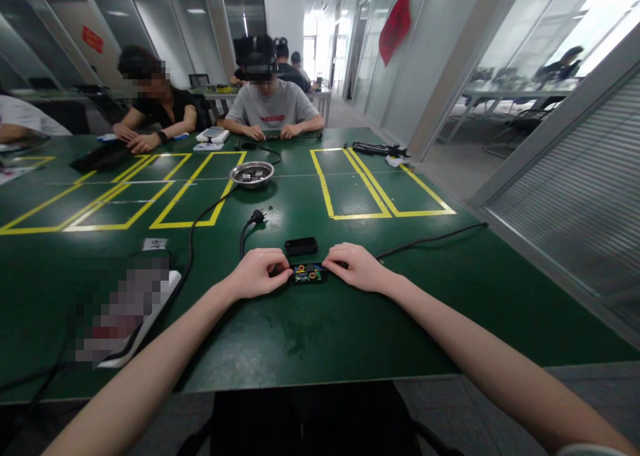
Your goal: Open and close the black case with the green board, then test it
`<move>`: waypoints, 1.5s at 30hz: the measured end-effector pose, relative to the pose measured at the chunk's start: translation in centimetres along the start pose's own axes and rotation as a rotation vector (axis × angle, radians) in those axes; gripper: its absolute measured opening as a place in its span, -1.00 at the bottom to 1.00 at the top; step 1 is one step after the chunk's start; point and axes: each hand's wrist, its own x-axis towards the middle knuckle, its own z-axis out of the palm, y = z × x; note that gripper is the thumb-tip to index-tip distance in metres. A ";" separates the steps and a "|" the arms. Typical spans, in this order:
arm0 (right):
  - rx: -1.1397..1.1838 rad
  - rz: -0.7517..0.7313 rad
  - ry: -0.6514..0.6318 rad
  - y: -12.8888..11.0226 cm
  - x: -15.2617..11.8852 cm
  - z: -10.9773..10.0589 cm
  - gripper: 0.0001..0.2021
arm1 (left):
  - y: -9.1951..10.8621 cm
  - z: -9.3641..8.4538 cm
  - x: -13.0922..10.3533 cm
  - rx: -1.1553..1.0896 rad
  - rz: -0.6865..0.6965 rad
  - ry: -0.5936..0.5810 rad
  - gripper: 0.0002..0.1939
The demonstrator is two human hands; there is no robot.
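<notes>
On the green table (280, 349), my left hand (261, 273) and right hand (357, 267) pinch opposite ends of the open case (294, 281); uneven pulling could jolt the circuit board (307, 273) loose.

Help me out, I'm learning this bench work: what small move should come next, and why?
Probably ease the right hand slightly off its end of the open black case, to check how that end sits: the fingers partly hide it, the circuit board is exposed, and the black shell lies apart, just beyond the case.
</notes>
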 end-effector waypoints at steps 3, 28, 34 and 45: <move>-0.060 -0.013 -0.046 -0.2 0.0 -0.5 -0.73 | 0.1 0.1 0.0 -0.002 0.004 0.017 -0.79; 0.203 -0.043 -0.061 0.5 -0.5 -0.7 -0.80 | 0.7 -0.1 -0.1 -0.047 0.009 0.004 -0.82; 0.195 -0.051 -0.063 0.3 -0.6 -1.0 -0.85 | 0.7 0.0 -0.2 -0.013 -0.007 -0.005 -0.84; 0.205 -0.002 -0.092 0.4 -0.6 -1.4 -0.89 | 0.7 -0.2 -0.2 -0.019 -0.006 -0.037 -0.88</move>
